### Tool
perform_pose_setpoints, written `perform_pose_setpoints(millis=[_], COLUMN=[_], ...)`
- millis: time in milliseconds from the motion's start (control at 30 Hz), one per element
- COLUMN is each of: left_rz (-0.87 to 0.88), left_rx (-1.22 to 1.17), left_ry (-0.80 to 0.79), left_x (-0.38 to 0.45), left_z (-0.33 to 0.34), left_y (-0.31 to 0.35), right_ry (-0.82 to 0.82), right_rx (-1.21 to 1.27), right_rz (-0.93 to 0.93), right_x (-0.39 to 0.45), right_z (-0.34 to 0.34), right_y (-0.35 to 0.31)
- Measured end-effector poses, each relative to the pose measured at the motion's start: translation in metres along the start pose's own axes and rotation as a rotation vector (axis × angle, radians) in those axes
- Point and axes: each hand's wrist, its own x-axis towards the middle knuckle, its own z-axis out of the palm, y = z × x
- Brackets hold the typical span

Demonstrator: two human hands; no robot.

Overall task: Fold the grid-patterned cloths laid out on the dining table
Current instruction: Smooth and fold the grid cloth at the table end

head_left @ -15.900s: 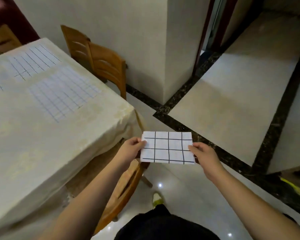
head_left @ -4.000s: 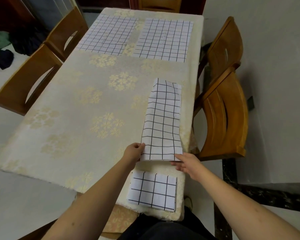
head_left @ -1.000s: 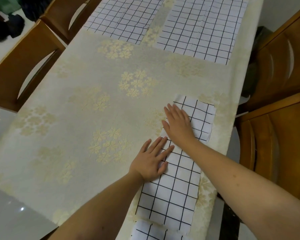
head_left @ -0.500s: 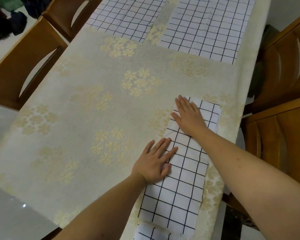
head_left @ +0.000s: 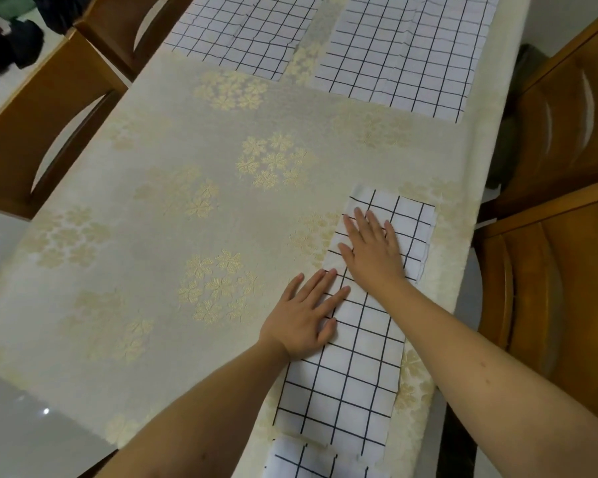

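the long folded cloth (head_left: 353, 343) lies flat on the desk (head_left: 187, 236), near its right edge, and runs from the near end up toward the middle. it is white with black lines that make squares. the left hand (head_left: 302, 315) lies on the left side of the cloth about halfway up, with its fingers straight and spread, pressing down and holding nothing. the right hand (head_left: 372, 250) lies flat on the far part of the cloth, fingers straight and a little apart, pressing down too. the cloth looks thin, soft and light. it bends with ease and would likely go floppy if one corner were lifted. it has small bumps near the far end, so it may need a flat push to stay smooth. it might slide a bit on the shiny flower covering of the desk, so one hand should hold it down while the other hand moves. a good place to take hold looks like the two far corners, to bring that end back over the near end. a small folded cloth (head_left: 301, 460) lies at the near edge, just touching the long one. two open cloths, the left flat cloth (head_left: 246, 32) and the right flat cloth (head_left: 404, 53), lie side by side at the far end, well apart from the hands, not yet folded. wooden chairs (head_left: 560, 132) stand by the desk.
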Motion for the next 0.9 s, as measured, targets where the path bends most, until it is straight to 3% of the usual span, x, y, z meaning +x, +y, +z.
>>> perform_pose_setpoints(millis=[100,267,533,633,767,900], left_rz=[0.003,-0.004,-0.016,-0.022,-0.311,-0.655], left_rx=[0.005,0.027,0.012,-0.192,-0.571,-0.698], left_ry=[0.006,0.000,-0.012,0.059,0.263,0.237], left_x=[0.000,0.000,0.000,-0.001,-0.007,-0.008], left_z=[0.000,0.000,-0.002,-0.007,-0.018,-0.033], left_y=[0.001,0.001,0.001,0.000,0.004,0.008], right_ry=[0.045,0.114,0.199,0.149,0.100,0.060], right_rx=[0.040,0.270,0.826,0.989,1.163,1.345], right_rz=[0.123,0.156,0.606,0.752,0.858,0.947], right_x=[-0.011,-0.071,-0.167,-0.177,-0.180,-0.178], right_z=[-0.004,-0.005,-0.009,-0.010,-0.014,-0.018], right_y=[0.012,0.019,-0.002,-0.002,0.000,0.003])
